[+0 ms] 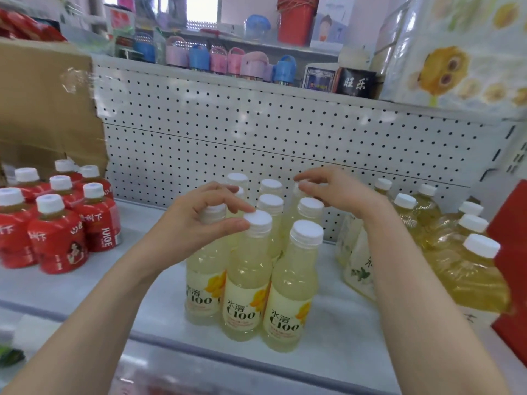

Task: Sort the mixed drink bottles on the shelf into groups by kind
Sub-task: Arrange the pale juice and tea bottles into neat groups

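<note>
Red juice bottles [57, 223], pale-yellow C100 bottles [248, 277]

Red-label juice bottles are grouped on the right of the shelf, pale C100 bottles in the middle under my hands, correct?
Not quite. The head view shows the red-label juice bottles on the left of the shelf, not the right. The pale C100 bottles are in the middle, under the left hand and right hand.
</note>
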